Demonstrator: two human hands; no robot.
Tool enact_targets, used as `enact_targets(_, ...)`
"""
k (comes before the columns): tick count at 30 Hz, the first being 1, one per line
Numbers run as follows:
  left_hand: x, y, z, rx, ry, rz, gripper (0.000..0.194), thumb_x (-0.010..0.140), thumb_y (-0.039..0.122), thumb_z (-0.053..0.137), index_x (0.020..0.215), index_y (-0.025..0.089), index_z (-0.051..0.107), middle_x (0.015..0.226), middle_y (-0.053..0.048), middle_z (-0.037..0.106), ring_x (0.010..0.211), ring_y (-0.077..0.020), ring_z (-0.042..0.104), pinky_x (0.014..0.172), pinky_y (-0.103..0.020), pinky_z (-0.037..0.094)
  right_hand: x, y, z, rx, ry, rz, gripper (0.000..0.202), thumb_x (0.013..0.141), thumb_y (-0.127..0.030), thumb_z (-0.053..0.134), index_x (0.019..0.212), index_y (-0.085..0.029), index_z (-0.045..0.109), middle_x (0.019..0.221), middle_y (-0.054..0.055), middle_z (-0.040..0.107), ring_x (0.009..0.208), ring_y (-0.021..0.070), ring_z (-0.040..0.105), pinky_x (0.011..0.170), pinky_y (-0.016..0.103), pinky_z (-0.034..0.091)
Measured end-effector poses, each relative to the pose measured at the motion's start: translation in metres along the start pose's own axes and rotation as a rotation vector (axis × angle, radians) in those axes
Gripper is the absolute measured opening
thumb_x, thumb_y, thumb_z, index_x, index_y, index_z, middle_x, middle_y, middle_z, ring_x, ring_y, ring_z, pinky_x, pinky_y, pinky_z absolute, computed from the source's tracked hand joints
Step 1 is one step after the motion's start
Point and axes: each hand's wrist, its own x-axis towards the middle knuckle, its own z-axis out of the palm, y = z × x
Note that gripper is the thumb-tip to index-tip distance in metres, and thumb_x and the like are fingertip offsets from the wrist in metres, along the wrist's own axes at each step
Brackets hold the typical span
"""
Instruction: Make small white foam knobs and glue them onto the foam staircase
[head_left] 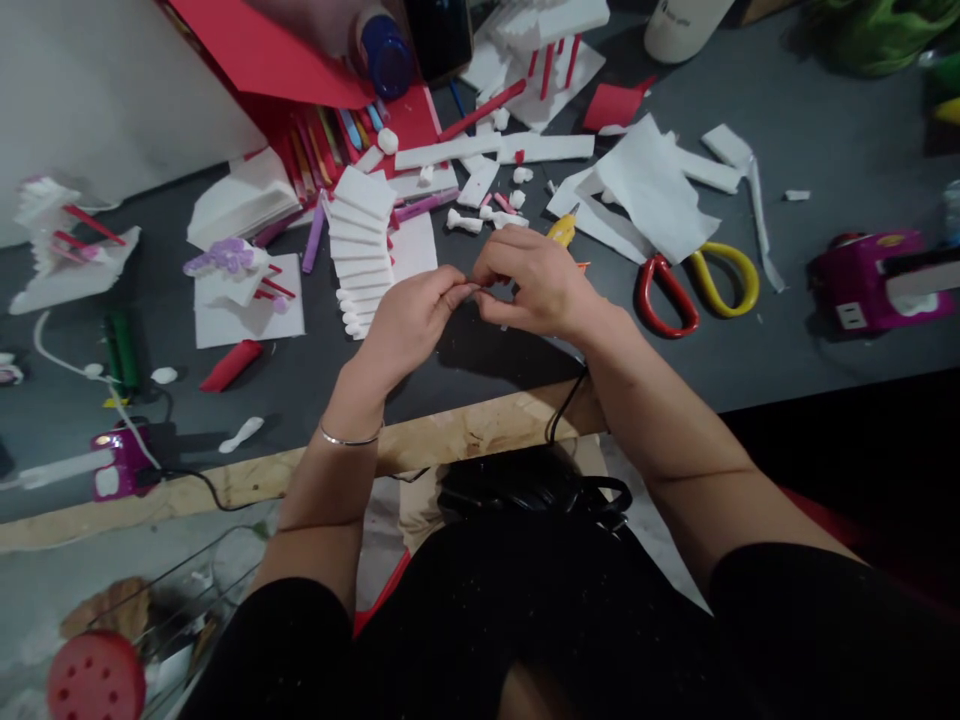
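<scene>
My left hand [416, 312] and my right hand [529, 280] meet above the front of the dark table, fingertips pinched together. Whatever sits between them is too small and hidden to name. Just left of my left hand stands a white stepped foam model [360, 235], like a small staircase. Past my right hand lies a yellow cutter [562, 230], partly covered by the hand. Small white clay-like lumps [465, 220] are scattered beyond my fingers. To the right of my right wrist rest scissors with one red and one yellow handle [667, 300], their blades under white paper [649, 190].
Purple hot-glue guns lie at the right [862, 285] and lower left [124, 460], with cords nearby. Other foam models stand at the left [247, 290] and back [551, 60]. A blue-capped bottle [386, 55] and white foam strips [450, 150] are at the back. The wooden table edge [472, 430] runs below my wrists.
</scene>
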Motion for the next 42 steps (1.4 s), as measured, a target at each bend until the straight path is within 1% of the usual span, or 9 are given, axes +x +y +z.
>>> enact_targets(5,-0.003,0.006,0.002,-0.094,0.065,-0.047,0.022,0.105,0.033,0.054,0.095,0.02,0.068,0.082,-0.001,0.074,0.075,-0.0161,0.066,0.072,-0.028,0.046,0.0,0.001,-0.002,0.079,0.009,0.046,0.005,0.087,-0.022,0.06,0.084,-0.023,0.056,0.081,-0.001,0.057,0.082,0.0175,0.054,0.087,0.039,0.049)
enact_targets(12,-0.009,0.003,0.021,-0.041,0.247,-0.095,0.03,0.104,0.045,0.056,0.087,0.023,0.068,0.078,-0.001,0.074,0.073,-0.0165,0.066,0.064,-0.03,0.042,0.0,-0.002,0.0,0.065,-0.006,0.139,0.009,0.086,-0.02,0.063,0.082,-0.024,0.056,0.081,0.0,0.057,0.082,0.0185,0.054,0.082,0.037,0.047)
enact_targets(18,-0.012,-0.004,0.03,0.044,0.307,-0.083,0.031,0.104,0.045,0.054,0.09,0.024,0.072,0.077,-0.002,0.076,0.072,-0.0171,0.066,0.062,-0.031,0.039,-0.002,-0.009,0.008,-0.061,0.01,0.176,0.004,0.09,-0.02,0.06,0.089,-0.024,0.061,0.086,0.004,0.06,0.092,0.0239,0.057,0.089,0.042,0.049)
enact_targets(23,-0.012,-0.007,0.031,-0.056,0.325,-0.14,0.029,0.105,0.044,0.055,0.094,0.024,0.073,0.081,-0.002,0.078,0.073,-0.0166,0.069,0.066,-0.029,0.046,-0.002,-0.01,0.005,-0.02,0.018,0.123,0.013,0.097,-0.026,0.054,0.092,-0.022,0.065,0.089,0.006,0.063,0.094,0.0243,0.058,0.09,0.044,0.05)
enact_targets(26,-0.012,-0.008,0.031,-0.183,0.321,-0.133,0.029,0.105,0.044,0.055,0.098,0.023,0.073,0.086,-0.003,0.079,0.078,-0.0162,0.073,0.073,-0.028,0.052,0.0,-0.009,-0.001,0.068,0.027,0.105,0.018,0.1,-0.032,0.055,0.09,-0.022,0.067,0.085,0.004,0.064,0.087,0.0206,0.06,0.085,0.039,0.05)
enact_targets(29,-0.013,-0.009,0.03,-0.247,0.322,-0.09,0.028,0.105,0.043,0.056,0.101,0.023,0.074,0.09,-0.003,0.08,0.08,-0.0154,0.074,0.073,-0.027,0.055,0.001,-0.007,-0.005,0.179,0.03,0.155,0.025,0.1,-0.042,0.061,0.09,-0.022,0.071,0.082,0.002,0.066,0.08,0.0164,0.06,0.079,0.034,0.05)
enact_targets(33,-0.015,-0.009,0.029,-0.233,0.329,-0.082,0.029,0.105,0.044,0.055,0.099,0.023,0.074,0.089,-0.003,0.08,0.08,-0.0154,0.075,0.073,-0.026,0.056,0.001,-0.004,-0.004,0.284,0.031,0.246,0.034,0.097,-0.054,0.067,0.1,-0.022,0.076,0.089,0.003,0.072,0.078,0.0148,0.063,0.074,0.031,0.051)
enact_targets(36,-0.015,-0.008,0.027,-0.194,0.337,-0.107,0.033,0.105,0.048,0.055,0.095,0.022,0.074,0.082,-0.003,0.078,0.076,-0.0154,0.074,0.07,-0.026,0.054,0.0,-0.002,0.0,0.318,0.023,0.238,0.036,0.098,-0.055,0.064,0.103,-0.022,0.078,0.092,0.004,0.074,0.081,0.0151,0.064,0.075,0.032,0.052)
enact_targets(42,-0.015,-0.006,0.026,-0.169,0.363,-0.17,0.044,0.103,0.059,0.054,0.085,0.022,0.07,0.075,-0.002,0.076,0.07,-0.0156,0.071,0.064,-0.027,0.05,0.002,-0.006,0.003,0.326,0.022,0.275,0.034,0.095,-0.053,0.068,0.099,-0.02,0.078,0.087,0.004,0.072,0.076,0.0146,0.061,0.071,0.03,0.053)
